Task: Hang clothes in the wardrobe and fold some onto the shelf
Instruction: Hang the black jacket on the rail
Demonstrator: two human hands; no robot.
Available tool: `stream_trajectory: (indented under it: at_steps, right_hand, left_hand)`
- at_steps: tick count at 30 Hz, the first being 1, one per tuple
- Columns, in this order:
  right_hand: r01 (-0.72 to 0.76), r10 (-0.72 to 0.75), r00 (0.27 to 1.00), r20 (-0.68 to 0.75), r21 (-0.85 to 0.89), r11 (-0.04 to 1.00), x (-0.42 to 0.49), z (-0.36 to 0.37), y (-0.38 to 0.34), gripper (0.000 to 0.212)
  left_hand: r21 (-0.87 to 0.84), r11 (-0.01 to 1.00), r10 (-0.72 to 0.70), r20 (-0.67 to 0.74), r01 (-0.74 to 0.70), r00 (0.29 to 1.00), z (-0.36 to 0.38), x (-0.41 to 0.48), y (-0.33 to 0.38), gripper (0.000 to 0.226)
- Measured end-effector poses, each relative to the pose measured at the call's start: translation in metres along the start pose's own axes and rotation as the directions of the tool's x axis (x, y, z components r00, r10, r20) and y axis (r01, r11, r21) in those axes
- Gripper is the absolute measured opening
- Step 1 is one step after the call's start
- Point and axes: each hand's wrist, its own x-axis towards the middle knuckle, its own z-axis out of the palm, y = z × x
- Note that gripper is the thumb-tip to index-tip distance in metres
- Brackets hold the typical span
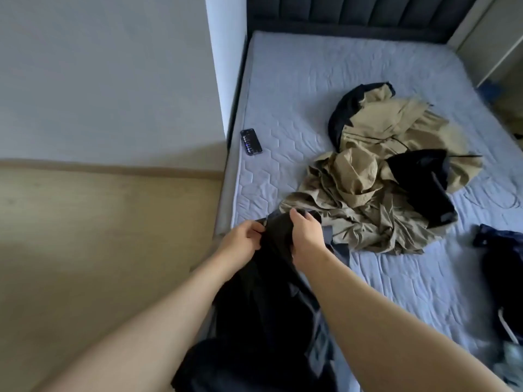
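- Pinching the upper edge of a dark garment (271, 292) with the left hand (243, 239), with fingers curled onto the cloth.
- Gripping the same edge with the right hand (307, 236), just beside the left, with fingers wrapped over the top of the fabric.
- Holding that garment up at the near left corner of the mattress (297, 80), letting it hang down between the two forearms and bunch in dark folds at the bottom of the view (black or very dark grey, hard to tell which).
- Lying heaped in the middle of the mattress, just beyond the hands: khaki clothes (365, 210), crumpled, with the nearest edge reaching the held garment.
- Resting on the right side of that heap: a black garment (418, 182).
- Lying flat near the left edge of the mattress, well apart from the heap: a phone (251, 142), screen up and lit.
- Showing at the right edge, partly cut off: a dark blue garment (501, 250).
- Standing at the far end of the mattress: a dark padded headboard (353, 12).
- Running along the left: a pale wall (99, 66) above a wood-toned floor (99, 236).
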Motion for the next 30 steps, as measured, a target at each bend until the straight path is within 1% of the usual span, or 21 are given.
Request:
stream_trajectory:
  at_steps: [3,5,7,9,11,12,14,16,17,19,20,21,22,23,24,26,27,28,30]
  right_hand:
    - [0.110,-0.111,0.994,0.012,0.066,0.992,-0.031,0.024,-0.053,0.016]
    - [0.146,-0.150,0.989,0.015,0.135,0.980,-0.053,0.039,-0.084,0.023]
    - [0.195,-0.200,0.980,0.016,0.166,0.967,-0.077,0.054,-0.111,0.025]
    - [0.247,-0.259,0.965,0.032,0.215,0.945,-0.104,0.070,-0.137,0.023]
    - [0.280,-0.302,0.952,0.049,0.257,0.925,-0.132,0.086,-0.161,0.021]
    - [0.294,-0.323,0.944,0.062,0.278,0.914,-0.143,0.092,-0.172,0.020]
    - [0.333,-0.376,0.922,0.089,0.313,0.890,-0.171,0.106,-0.194,0.021]
    - [0.387,-0.435,0.894,0.109,0.304,0.871,-0.196,0.116,-0.211,0.023]
    - [0.414,-0.465,0.877,0.122,0.302,0.859,-0.206,0.119,-0.219,0.023]
    - [0.451,-0.515,0.843,0.153,0.319,0.833,-0.226,0.126,-0.232,0.024]
    - [0.468,-0.538,0.826,0.169,0.327,0.821,-0.235,0.129,-0.239,0.024]
    - [0.481,-0.558,0.810,0.181,0.339,0.808,-0.243,0.133,-0.245,0.023]
    - [0.489,-0.576,0.794,0.196,0.357,0.796,-0.252,0.137,-0.252,0.023]
    - [0.496,-0.590,0.779,0.210,0.369,0.786,-0.261,0.141,-0.259,0.023]
    - [0.503,-0.602,0.766,0.225,0.374,0.779,-0.270,0.146,-0.264,0.022]
    - [0.525,-0.620,0.744,0.249,0.355,0.773,-0.284,0.152,-0.274,0.022]
    - [0.538,-0.627,0.732,0.267,0.339,0.772,-0.290,0.154,-0.278,0.022]
    - [0.560,-0.637,0.718,0.282,0.312,0.768,-0.293,0.154,-0.280,0.022]
    - [0.643,-0.664,0.685,0.299,0.179,0.744,-0.295,0.154,-0.283,0.022]
  left_hand:
    - [-0.109,0.988,0.104,-0.015,-0.105,0.994,-0.034,-0.020,0.040,0.029]
    - [-0.151,0.971,0.189,0.027,-0.183,0.982,-0.058,-0.037,0.070,0.031]
    - [-0.194,0.948,0.267,0.063,-0.251,0.962,-0.082,-0.056,0.099,0.038]
    - [-0.178,0.926,0.354,0.095,-0.334,0.930,-0.104,-0.074,0.126,0.052]
    - [-0.101,0.907,0.418,0.107,-0.408,0.902,-0.123,-0.092,0.151,0.064]
    - [-0.056,0.895,0.447,0.083,-0.443,0.891,-0.129,-0.099,0.161,0.065]
    - [0.063,0.852,0.522,-0.038,-0.520,0.852,-0.143,-0.112,0.181,0.058]
    - [0.243,0.810,0.579,-0.184,-0.533,0.795,-0.156,-0.123,0.200,0.043]
    - [0.352,0.795,0.587,-0.241,-0.494,0.773,-0.164,-0.127,0.209,0.033]
    - [0.561,0.750,0.603,-0.365,-0.349,0.709,-0.183,-0.138,0.228,0.022]
    - [0.638,0.722,0.625,-0.435,-0.267,0.649,-0.193,-0.145,0.235,0.022]
    - [0.677,0.705,0.645,-0.487,-0.212,0.589,-0.202,-0.152,0.242,0.023]
    - [0.683,0.704,0.657,-0.521,-0.194,0.545,-0.211,-0.159,0.249,0.021]
    - [0.676,0.712,0.652,-0.534,-0.191,0.538,-0.219,-0.165,0.256,0.017]
    - [0.649,0.734,0.630,-0.541,-0.201,0.557,-0.227,-0.171,0.263,0.013]
    - [0.513,0.818,0.549,-0.566,-0.258,0.615,-0.244,-0.182,0.279,0.009]
    - [0.431,0.850,0.519,-0.586,-0.303,0.622,-0.253,-0.189,0.286,0.008]
    - [0.374,0.858,0.514,-0.594,-0.353,0.619,-0.262,-0.196,0.294,0.007]
    - [0.294,0.846,0.527,-0.596,-0.445,0.606,-0.276,-0.209,0.308,0.009]
